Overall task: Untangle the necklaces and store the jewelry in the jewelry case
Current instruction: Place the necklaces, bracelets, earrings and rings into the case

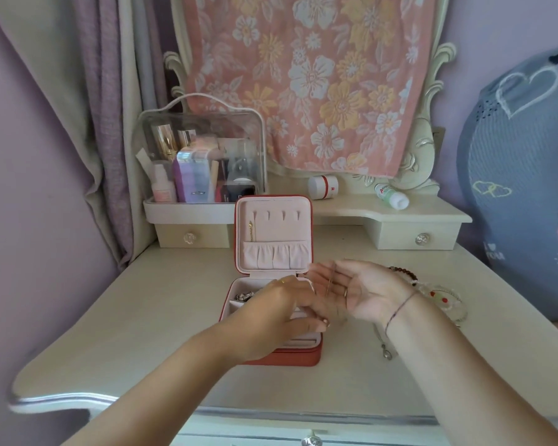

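A red jewelry case (306,357) with pink lining stands open in the middle of the dresser top. A gold chain (250,231) hangs from a hook in its upright lid. My right hand (358,292) is held palm up over the case's right side, fingers straight, with a thin gold necklace (330,283) draped across the palm. My left hand (287,312) reaches over the tray and pinches the lower end of that necklace near my right palm. Silver jewelry (244,296) lies in a back compartment. Beaded bracelets (438,296) and a silver pendant necklace (385,350) lie on the table to the right.
A clear cosmetics organizer (200,156) stands at the back left on a raised shelf. A white jar (322,187) and a lying green-white bottle (392,196) sit on the shelf behind the case. A large blue cushion (522,188) leans at the right.
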Demonstrator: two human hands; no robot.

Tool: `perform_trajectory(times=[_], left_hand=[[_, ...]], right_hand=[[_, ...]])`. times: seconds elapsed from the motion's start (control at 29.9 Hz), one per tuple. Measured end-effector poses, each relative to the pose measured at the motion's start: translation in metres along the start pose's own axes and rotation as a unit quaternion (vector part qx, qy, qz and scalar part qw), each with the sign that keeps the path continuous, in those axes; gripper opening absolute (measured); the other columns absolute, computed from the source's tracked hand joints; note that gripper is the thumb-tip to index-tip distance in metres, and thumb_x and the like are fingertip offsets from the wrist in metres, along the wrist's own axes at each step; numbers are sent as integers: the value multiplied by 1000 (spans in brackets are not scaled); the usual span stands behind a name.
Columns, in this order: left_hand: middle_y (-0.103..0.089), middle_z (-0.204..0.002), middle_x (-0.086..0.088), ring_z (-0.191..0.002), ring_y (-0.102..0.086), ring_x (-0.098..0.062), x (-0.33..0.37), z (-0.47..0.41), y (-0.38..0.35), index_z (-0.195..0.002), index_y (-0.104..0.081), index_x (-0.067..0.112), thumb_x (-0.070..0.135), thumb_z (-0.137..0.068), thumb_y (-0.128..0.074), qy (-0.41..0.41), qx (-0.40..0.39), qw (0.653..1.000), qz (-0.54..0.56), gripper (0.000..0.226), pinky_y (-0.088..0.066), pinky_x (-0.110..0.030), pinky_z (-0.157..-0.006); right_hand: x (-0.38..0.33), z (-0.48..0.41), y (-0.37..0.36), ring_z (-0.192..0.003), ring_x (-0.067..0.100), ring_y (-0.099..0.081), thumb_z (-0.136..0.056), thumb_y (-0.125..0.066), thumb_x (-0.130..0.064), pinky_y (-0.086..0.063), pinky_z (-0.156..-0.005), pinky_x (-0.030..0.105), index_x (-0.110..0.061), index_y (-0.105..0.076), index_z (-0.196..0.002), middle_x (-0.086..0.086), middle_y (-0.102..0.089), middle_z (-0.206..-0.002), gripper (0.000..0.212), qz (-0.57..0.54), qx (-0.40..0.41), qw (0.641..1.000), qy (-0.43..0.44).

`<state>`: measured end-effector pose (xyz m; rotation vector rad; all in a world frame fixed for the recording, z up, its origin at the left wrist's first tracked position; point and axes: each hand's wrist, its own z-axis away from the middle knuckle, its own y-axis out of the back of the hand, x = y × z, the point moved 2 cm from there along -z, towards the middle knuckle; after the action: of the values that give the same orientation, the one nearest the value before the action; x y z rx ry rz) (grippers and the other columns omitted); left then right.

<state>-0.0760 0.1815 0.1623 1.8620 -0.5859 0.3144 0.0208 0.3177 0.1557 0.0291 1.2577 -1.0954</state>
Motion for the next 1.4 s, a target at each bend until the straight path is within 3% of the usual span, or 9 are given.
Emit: perform_trajectory(times=[0.23,0.43,0.6,0.74,0.87,0.97,1.1,1.27,1.4], left_hand=[[-58,-88,22,-93,-50,6,-26,21,16,-99,-73,24,22,-88,-70,101,-26,994,-13,12,-35,-7,-83],[-70,-88,5,-80,-62,-5,-47,21,32,-89,-71,22,22,-84,-74,180,60,969,157,6,-51,-18,-79],[-65,-79,2,-76,-56,-11,-64,1,48,-85,-72,16,38,-97,-52,325,239,863,304,32,-45,-20,-73],[-67,-77,-5,-72,-57,-15,-65,-17,51,-77,-71,10,45,-96,-51,368,217,782,453,45,-48,-27,-76],[-63,-72,-5,-71,-57,-17,-64,-28,52,-78,-65,8,41,-93,-57,384,177,729,538,38,-51,-29,-75],[-63,-68,1,-66,-55,-12,-63,-35,53,-79,-69,13,31,-92,-60,372,158,696,593,24,-49,-23,-66],[-64,-70,3,-57,-55,-7,-70,-41,58,-80,-70,14,20,-92,-61,341,205,696,597,17,-49,-20,-57],[-62,-68,0,-58,-56,-9,-75,-42,63,-82,-69,10,16,-91,-63,321,239,691,602,12,-50,-20,-57],[-63,-68,0,-61,-55,-10,-72,-42,62,-81,-71,10,14,-91,-63,286,262,745,542,12,-50,-18,-60]], right_hand=[[-20,-26,-36,-83,15,-64,-100,-44,-21,-56,-61,26,-8,-65,-93,4,-70,-85,25,72,-18,997,22],[-16,-30,-68,-89,17,-62,-98,-49,-20,-55,-78,33,-8,-69,-94,7,-66,-94,24,98,-87,990,41],[-1,-32,-74,-89,16,-64,-98,-49,-23,-56,-76,31,-14,-68,-103,5,-66,-102,22,172,-141,973,65],[0,-33,-74,-87,15,-61,-97,-51,-21,-49,-84,30,-16,-72,-99,1,-68,-97,22,262,-127,947,138],[-1,-34,-73,-100,16,-64,-96,-54,-20,-45,-92,29,-24,-75,-93,-3,-74,-100,22,361,-100,897,233],[0,-33,-73,-102,1,-64,-94,-58,-19,-43,-96,19,-26,-74,-95,-9,-73,-102,18,402,-89,869,274],[5,-34,-67,-97,-13,-60,-94,-57,-20,-40,-82,0,-24,-74,-98,-16,-72,-102,18,441,-108,852,259],[11,-40,-61,-95,-14,-60,-94,-58,-21,-40,-78,1,-21,-76,-97,-16,-73,-99,18,432,-97,865,237],[8,-40,-66,-84,-10,-62,-92,-60,-23,-43,-74,10,-27,-72,-94,-16,-72,-91,13,381,-82,886,250]])
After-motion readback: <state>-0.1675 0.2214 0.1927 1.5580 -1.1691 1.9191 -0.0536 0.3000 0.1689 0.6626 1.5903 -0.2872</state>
